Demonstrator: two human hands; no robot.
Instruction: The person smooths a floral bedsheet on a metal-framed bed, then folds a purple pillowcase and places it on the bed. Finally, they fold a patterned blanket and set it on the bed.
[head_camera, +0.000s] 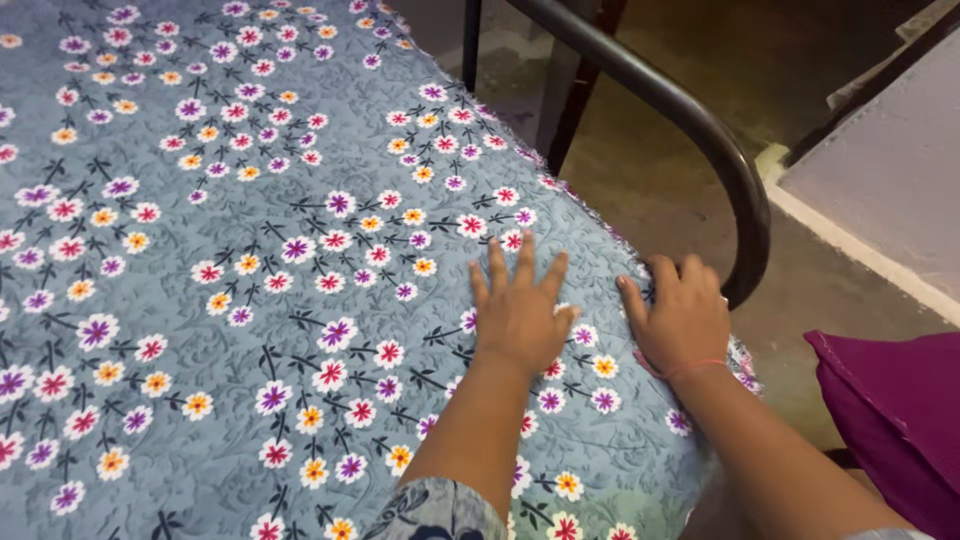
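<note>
A blue-grey bedsheet (230, 260) printed with small red, orange and purple flowers covers a mattress that fills the left and middle of the view. My left hand (518, 312) lies flat on the sheet near the bed's corner, fingers spread, holding nothing. Just to its right, my right hand (680, 318) rests at the mattress edge with its fingers curled over the sheet's border; whether it grips the fabric I cannot tell. A thin pink band circles that wrist.
A curved black metal bed rail (700, 130) arcs round the corner just beyond my right hand. A bare floor (680, 190) lies past it, a grey slab with a pale edge (880, 160) at right, and purple cloth (900, 410) at lower right.
</note>
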